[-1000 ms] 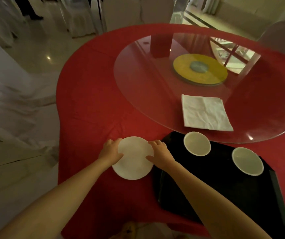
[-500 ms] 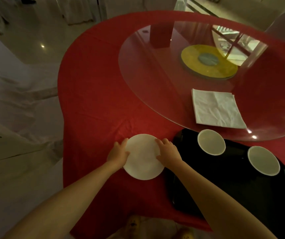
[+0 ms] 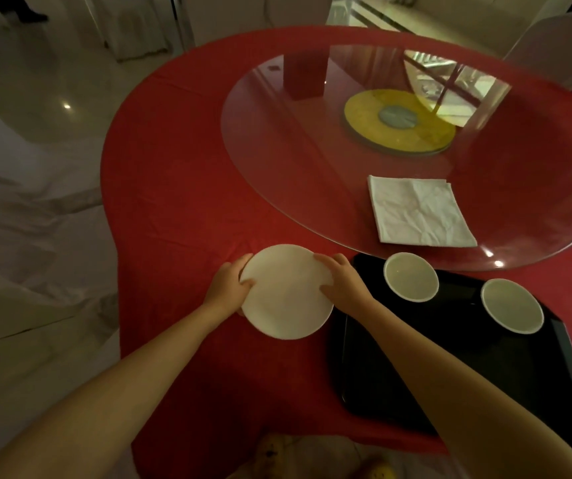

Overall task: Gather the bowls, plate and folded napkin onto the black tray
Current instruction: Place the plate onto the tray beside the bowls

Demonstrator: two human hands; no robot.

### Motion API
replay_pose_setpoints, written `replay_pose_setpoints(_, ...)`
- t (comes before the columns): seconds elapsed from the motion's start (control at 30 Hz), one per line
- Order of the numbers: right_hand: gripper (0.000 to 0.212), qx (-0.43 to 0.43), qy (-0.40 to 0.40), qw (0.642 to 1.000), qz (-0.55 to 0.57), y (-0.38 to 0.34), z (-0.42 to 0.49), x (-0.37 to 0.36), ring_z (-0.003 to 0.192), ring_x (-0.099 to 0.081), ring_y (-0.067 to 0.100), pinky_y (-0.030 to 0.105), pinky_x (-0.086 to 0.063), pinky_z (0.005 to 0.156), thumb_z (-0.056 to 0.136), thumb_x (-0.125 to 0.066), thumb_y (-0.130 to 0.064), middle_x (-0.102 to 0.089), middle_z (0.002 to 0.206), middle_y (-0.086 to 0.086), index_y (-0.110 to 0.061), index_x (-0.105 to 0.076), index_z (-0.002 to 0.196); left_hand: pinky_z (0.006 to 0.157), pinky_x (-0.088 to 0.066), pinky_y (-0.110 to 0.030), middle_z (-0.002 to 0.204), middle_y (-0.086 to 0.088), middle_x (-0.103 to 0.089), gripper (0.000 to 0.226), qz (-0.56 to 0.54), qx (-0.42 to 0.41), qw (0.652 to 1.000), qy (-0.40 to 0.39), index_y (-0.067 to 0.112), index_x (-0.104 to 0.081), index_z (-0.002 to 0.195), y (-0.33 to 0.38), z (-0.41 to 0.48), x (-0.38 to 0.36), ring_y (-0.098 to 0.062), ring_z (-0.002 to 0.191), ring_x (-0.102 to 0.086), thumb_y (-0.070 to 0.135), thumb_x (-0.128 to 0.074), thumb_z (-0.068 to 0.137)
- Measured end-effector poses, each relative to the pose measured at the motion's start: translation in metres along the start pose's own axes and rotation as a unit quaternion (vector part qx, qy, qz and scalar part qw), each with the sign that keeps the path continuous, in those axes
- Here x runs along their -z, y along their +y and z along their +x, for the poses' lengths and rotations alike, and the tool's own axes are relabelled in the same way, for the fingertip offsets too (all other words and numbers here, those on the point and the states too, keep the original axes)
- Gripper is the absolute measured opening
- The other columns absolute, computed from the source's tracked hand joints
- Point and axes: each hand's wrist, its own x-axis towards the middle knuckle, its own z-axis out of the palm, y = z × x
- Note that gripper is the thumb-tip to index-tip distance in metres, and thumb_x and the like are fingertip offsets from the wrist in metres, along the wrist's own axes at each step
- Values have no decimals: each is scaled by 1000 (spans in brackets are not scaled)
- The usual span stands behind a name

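Note:
A white round plate (image 3: 286,292) is over the red tablecloth, just left of the black tray (image 3: 450,357). My left hand (image 3: 229,286) grips its left rim and my right hand (image 3: 343,285) grips its right rim, thumbs on top. Two white bowls stand on the tray's far part, one (image 3: 411,277) near the middle and one (image 3: 512,305) to its right. The folded white napkin (image 3: 419,210) lies on the glass turntable, beyond the bowls.
The round table wears a red cloth (image 3: 181,188). A large glass turntable (image 3: 312,160) with a yellow hub (image 3: 398,121) overhangs the tray's far edge. White-covered chairs (image 3: 554,46) stand around. The table's edge and the floor (image 3: 36,340) are to the left.
Both hands now hold the plate with thumbs over its rim, and its near edge seems slightly raised. The plate sits closer to the tray's left edge than one second ago.

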Motion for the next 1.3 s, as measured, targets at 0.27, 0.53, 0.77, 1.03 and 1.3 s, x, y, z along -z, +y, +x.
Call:
replay_pose_setpoints(0.27, 64, -8, 59, 998, 37, 20, -19, 58, 119, -46, 28, 31, -41, 99, 83, -57, -1, -38, 135, 10, -16, -35, 141, 100, -38, -38, 128, -20, -53, 53, -15, -69, 997, 22, 15, -45, 136, 62, 5, 0, -33, 120, -48, 12, -60, 85)
replay_pose_setpoints(0.53, 66, -70, 78, 994, 34, 83, -77, 115, 124, -41, 28, 32, -37, 100, 84, -54, 1, -35, 138, 12, -15, -30, 144, 93, -39, -33, 119, -22, -54, 56, 23, -138, 990, -20, 12, -47, 134, 152, -11, -53, -35, 112, -51, 13, -65, 81)
replay_pose_setpoints(0.77, 81, -109, 35, 993, 12, 155, -148, 150, 121, -39, 32, 37, -38, 98, 77, -67, -3, -32, 135, 15, -15, -24, 144, 95, -42, -35, 122, -21, -53, 60, 7, -151, 986, -75, 14, -45, 135, 208, -50, -126, -33, 113, -52, 12, -65, 79)
replay_pose_setpoints(1.03, 84, -148, 11, 989, -10, 224, -211, 162, 126, -37, 28, 36, -39, 103, 80, -67, -8, -27, 142, 12, -15, -17, 147, 49, -52, -16, 112, -3, -44, 52, -5, -161, 975, -153, 18, -43, 131, 231, -95, -206, -13, 83, -53, 10, -59, 82)
replay_pose_setpoints(1.3, 80, -148, 19, 989, -4, 266, -234, 159, 129, -35, 28, 34, -36, 104, 82, -62, -7, -26, 143, 11, -14, -16, 147, 85, -47, -33, 124, -13, -46, 52, 36, -118, 978, -168, 19, -40, 130, 247, -115, -251, -28, 105, -55, 10, -58, 82)
